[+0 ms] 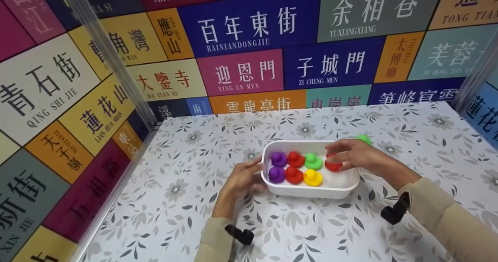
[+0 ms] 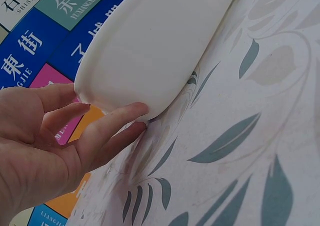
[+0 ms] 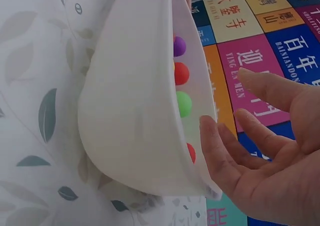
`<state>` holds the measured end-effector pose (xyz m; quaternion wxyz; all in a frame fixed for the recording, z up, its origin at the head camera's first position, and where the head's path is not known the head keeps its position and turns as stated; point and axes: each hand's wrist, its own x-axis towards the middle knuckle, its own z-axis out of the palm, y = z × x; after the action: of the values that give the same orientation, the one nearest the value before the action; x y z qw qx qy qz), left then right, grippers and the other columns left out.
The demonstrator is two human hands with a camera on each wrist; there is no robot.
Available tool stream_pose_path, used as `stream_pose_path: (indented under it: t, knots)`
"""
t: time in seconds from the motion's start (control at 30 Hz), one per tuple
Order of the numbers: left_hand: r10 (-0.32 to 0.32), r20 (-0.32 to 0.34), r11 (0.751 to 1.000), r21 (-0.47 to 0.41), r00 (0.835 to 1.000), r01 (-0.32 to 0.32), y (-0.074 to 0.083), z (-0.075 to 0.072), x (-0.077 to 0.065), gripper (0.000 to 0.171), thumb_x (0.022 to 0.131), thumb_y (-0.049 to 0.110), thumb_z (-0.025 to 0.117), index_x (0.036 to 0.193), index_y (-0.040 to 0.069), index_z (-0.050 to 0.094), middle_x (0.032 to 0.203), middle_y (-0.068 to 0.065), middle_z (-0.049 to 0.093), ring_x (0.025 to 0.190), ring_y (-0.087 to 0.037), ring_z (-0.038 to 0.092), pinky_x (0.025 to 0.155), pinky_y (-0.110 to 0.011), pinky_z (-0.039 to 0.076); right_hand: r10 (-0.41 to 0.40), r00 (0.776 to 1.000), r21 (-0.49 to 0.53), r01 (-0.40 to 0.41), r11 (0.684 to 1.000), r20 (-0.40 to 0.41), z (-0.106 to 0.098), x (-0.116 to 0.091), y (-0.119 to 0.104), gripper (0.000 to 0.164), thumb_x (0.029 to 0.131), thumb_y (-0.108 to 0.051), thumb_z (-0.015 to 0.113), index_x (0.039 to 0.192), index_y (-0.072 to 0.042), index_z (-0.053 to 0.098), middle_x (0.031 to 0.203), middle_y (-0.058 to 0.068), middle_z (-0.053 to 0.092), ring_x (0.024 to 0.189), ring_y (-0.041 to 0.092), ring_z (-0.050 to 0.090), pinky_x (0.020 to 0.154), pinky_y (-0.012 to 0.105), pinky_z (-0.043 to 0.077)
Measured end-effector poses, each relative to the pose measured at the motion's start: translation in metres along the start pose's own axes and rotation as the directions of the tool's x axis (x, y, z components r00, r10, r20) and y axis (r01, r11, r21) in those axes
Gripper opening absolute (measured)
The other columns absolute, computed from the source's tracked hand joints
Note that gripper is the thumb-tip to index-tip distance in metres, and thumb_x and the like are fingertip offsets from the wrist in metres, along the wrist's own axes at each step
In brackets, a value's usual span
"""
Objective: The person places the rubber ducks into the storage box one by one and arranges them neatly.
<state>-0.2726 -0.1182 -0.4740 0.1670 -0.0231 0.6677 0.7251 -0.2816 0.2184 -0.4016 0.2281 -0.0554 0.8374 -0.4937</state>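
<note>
A white oblong plastic tub (image 1: pixel 311 191) stands on the table, with several small rubber ducks in two rows inside. At its left are two purple ducks (image 1: pixel 277 174), then red ducks (image 1: pixel 294 175), a green duck (image 1: pixel 313 161) and a yellow duck (image 1: pixel 313 177). My left hand (image 2: pixel 65 136) touches the tub's left end with extended fingers. Over the right end hovers my right hand (image 1: pixel 360 157), fingers spread and slightly bent. Just below its fingertips sits another red duck (image 1: pixel 333 165), partly covered; the right wrist view shows nothing between the fingers.
Beyond the right hand, a green toy (image 1: pixel 363 139) lies on the table outside the tub, partly hidden. A white cloth with a leaf pattern (image 1: pixel 175 215) covers the table. Colourful sign-printed panels (image 1: pixel 249 28) rise behind and at the left.
</note>
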Motion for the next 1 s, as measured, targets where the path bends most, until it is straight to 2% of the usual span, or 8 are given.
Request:
stream_pose_path:
  t: [0.17,0.33,0.43,0.53,0.7,0.8,0.9,1.0]
  knots:
    - [0.007,0.012,1.0,-0.019,1.0,-0.007,-0.001,0.0,0.0,0.048,0.099,0.015,0.06,0.146,0.012,0.052,0.144,-0.023,0.055,0.098,-0.027,0.073,0.054,-0.026,0.063,-0.047,0.999,-0.024,0.046,0.999,-0.026,-0.02,0.002,0.007,0.07,0.094,-0.033,0.07,0.15,-0.005,0.041,0.15,0.023,0.048,0.125,0.029,0.059,0.097,0.033,0.061]
    - [0.007,0.006,1.0,-0.023,1.0,-0.007,-0.002,-0.001,0.001,0.048,0.099,0.015,0.059,0.146,0.011,0.051,0.146,-0.023,0.053,0.101,-0.027,0.072,0.057,-0.028,0.064,-0.068,0.992,-0.049,0.063,0.997,-0.103,-0.042,0.005,0.018,0.07,0.094,-0.041,0.068,0.151,-0.011,0.041,0.152,0.019,0.048,0.13,0.031,0.055,0.099,0.035,0.06]
    - [0.008,0.001,1.0,-0.013,1.0,-0.008,-0.001,0.0,0.001,0.047,0.099,0.015,0.059,0.146,0.012,0.052,0.147,-0.023,0.052,0.098,-0.027,0.072,0.058,-0.029,0.065,-0.06,0.987,-0.061,0.052,0.997,-0.148,-0.054,0.009,0.026,0.074,0.093,-0.048,0.067,0.152,-0.014,0.041,0.152,0.018,0.048,0.129,0.026,0.056,0.1,0.035,0.059]
    - [0.007,-0.005,1.0,-0.005,1.0,-0.007,0.0,0.001,0.001,0.047,0.099,0.015,0.06,0.145,0.013,0.053,0.146,-0.023,0.052,0.095,-0.027,0.072,0.057,-0.028,0.064,-0.053,0.982,-0.043,0.046,0.998,-0.181,-0.065,0.013,0.035,0.077,0.092,-0.053,0.066,0.153,-0.014,0.04,0.153,0.017,0.046,0.122,0.013,0.058,0.099,0.031,0.059]
    - [0.004,-0.003,1.0,0.003,1.0,-0.004,0.0,0.0,0.0,0.047,0.099,0.016,0.06,0.145,0.014,0.053,0.147,-0.023,0.052,0.094,-0.027,0.072,0.057,-0.029,0.064,-0.031,0.97,0.057,0.046,0.997,-0.241,-0.076,0.017,0.05,0.076,0.093,-0.054,0.064,0.153,-0.014,0.04,0.137,-0.009,0.053,0.109,-0.002,0.057,0.095,0.023,0.058]
    - [0.0,-0.009,1.0,0.01,1.0,0.0,0.0,-0.001,-0.001,0.047,0.099,0.017,0.06,0.146,0.014,0.052,0.149,-0.022,0.05,0.096,-0.027,0.072,0.058,-0.03,0.065,0.004,0.962,0.115,0.028,0.993,-0.274,-0.079,0.023,0.06,0.079,0.092,-0.055,0.064,0.155,-0.015,0.037,0.128,-0.018,0.052,0.107,-0.004,0.054,0.104,0.029,0.055]
    - [-0.002,-0.015,1.0,0.023,1.0,0.002,0.0,-0.001,-0.001,0.048,0.099,0.017,0.061,0.146,0.014,0.052,0.148,-0.023,0.051,0.095,-0.028,0.073,0.059,-0.03,0.065,0.064,0.95,0.175,-0.01,0.985,-0.306,-0.081,0.029,0.069,0.084,0.091,-0.058,0.064,0.157,-0.017,0.033,0.145,-0.005,0.05,0.116,0.001,0.051,0.114,0.038,0.049]
    - [-0.005,-0.014,1.0,0.028,1.0,0.006,0.0,-0.001,0.0,0.049,0.098,0.018,0.062,0.146,0.014,0.052,0.145,-0.024,0.053,0.092,-0.027,0.073,0.058,-0.029,0.064,0.13,0.931,0.237,-0.049,0.97,-0.34,-0.084,0.034,0.079,0.091,0.088,-0.062,0.064,0.159,-0.017,0.029,0.163,0.008,0.033,0.135,0.017,0.045,0.12,0.042,0.042]
